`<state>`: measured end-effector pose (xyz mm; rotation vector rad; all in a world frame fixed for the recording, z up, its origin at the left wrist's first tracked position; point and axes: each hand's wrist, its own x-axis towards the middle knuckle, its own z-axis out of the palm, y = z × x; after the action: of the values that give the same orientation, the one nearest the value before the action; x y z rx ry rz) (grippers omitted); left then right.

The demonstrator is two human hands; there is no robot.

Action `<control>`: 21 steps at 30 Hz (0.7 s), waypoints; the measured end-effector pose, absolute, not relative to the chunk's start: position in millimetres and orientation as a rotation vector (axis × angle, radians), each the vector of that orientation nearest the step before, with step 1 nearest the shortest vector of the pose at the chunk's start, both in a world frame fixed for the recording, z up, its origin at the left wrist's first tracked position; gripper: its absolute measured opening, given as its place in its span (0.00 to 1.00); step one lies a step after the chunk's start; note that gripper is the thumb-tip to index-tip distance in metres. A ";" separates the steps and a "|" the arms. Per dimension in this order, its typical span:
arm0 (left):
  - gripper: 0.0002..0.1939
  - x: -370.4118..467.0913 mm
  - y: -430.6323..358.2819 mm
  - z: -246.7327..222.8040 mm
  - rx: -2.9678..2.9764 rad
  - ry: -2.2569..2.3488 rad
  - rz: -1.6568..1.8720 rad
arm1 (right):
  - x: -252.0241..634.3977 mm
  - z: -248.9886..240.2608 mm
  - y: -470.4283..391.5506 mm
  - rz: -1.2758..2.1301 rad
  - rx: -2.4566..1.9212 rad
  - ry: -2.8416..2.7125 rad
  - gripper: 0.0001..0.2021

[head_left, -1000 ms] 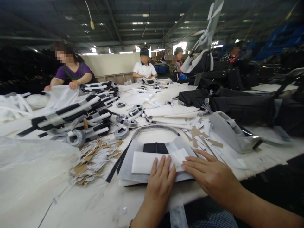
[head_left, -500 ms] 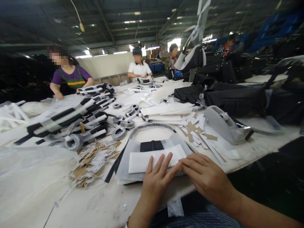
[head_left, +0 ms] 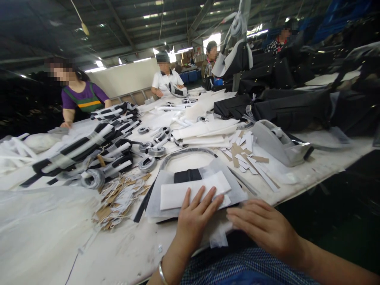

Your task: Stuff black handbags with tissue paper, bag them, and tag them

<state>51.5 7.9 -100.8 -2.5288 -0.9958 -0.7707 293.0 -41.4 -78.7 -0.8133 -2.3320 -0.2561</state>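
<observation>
Near the bench's (head_left: 133, 253) front edge, our left hand (head_left: 194, 213) lies spread upon white padding (head_left: 175, 196), probably to steady it over the wrapped bag (head_left: 187, 175); whether our narrow right hand (head_left: 267, 226) holds something, we cannot tell.

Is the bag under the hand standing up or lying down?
Lying down: the bag is flat on the table, handle looped out beyond it, left hand resting on the white strip.

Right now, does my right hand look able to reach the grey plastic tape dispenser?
Probably yes. The dispenser stands on the white tabletop beyond your right hand, and nothing tall appears between them; the flat white and brown strips lie mostly to the dispenser's left.
</observation>
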 end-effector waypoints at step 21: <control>0.18 53.7 12.6 -102.1 -2.466 -0.968 -0.801 | 326.5 -120.6 -50.1 -0.016 -0.803 -2.375 0.15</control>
<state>53.7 12.6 -102.1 -2.4662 -0.9680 -0.8012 326.5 -50.1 -120.6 -0.8027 -2.3748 -0.0160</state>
